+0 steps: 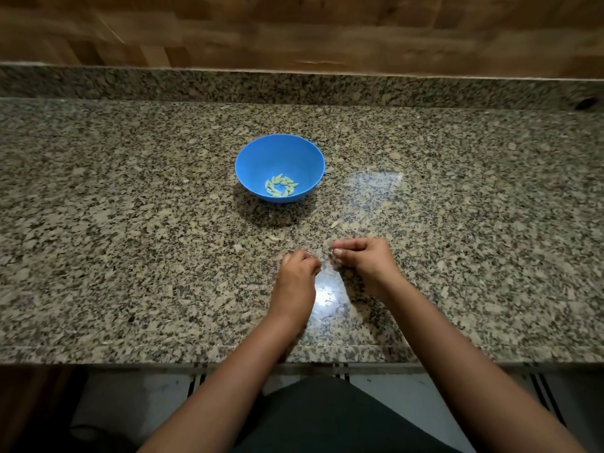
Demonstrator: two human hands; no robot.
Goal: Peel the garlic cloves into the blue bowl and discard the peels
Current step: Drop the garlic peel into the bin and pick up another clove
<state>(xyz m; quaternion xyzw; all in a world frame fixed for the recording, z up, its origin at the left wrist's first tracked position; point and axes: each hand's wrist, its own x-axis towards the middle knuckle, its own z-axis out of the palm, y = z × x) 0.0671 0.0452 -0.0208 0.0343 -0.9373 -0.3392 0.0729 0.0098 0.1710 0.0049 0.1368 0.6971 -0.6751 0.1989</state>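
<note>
The blue bowl (258, 158) stands on the granite counter at mid-depth, with several pale green peeled garlic cloves (280, 185) in its bottom. My left hand (299, 273) rests on the counter in front of the bowl with its fingers curled under; nothing shows in them. My right hand (364, 256) lies just to its right, fingers curled and thumb tucked against them, with nothing visible in its grasp. A few small pale bits, peels or cloves, lie on the counter between my hands and the bowl: one (334, 224), another (276, 237), a third (238, 247).
The speckled granite counter (130, 223) runs the full width, with a raised granite lip and a wood-pattern wall behind. Its front edge (98, 354) is near my body. A bright light reflection lies between my wrists.
</note>
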